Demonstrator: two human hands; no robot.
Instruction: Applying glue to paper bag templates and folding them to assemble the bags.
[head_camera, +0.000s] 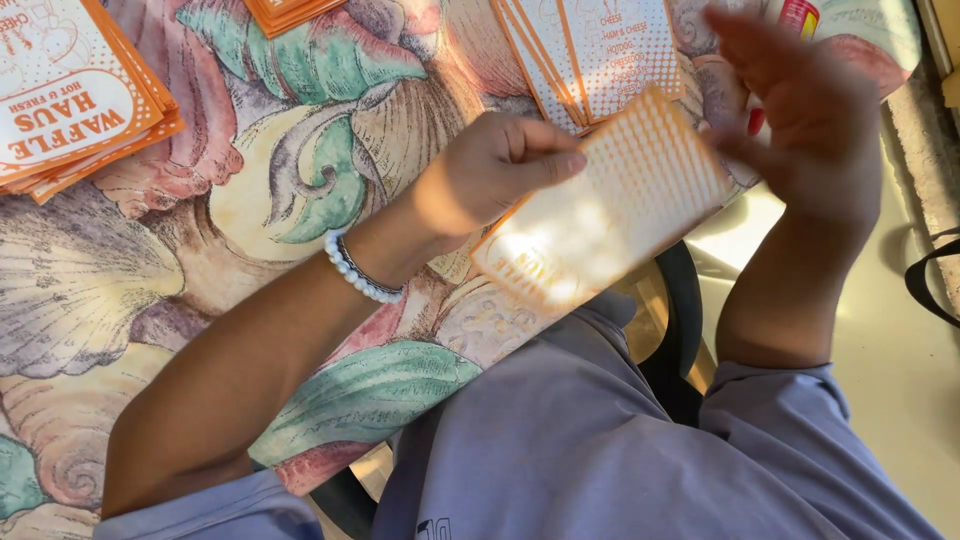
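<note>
My left hand grips a flat orange-and-white printed paper sleeve by its upper left edge, thumb on top, holding it tilted above the table edge. A beaded white bracelet circles that wrist. My right hand is blurred, fingers spread, touching the sleeve's right end. The sleeve is dotted orange with an orange border, partly washed out by sunlight.
A stack of the same orange-and-white sleeves lies at the far left, another fanned stack at the top centre, and a third stack's corner at the top. The tablecloth shows seashell patterns. A dark chair stands below.
</note>
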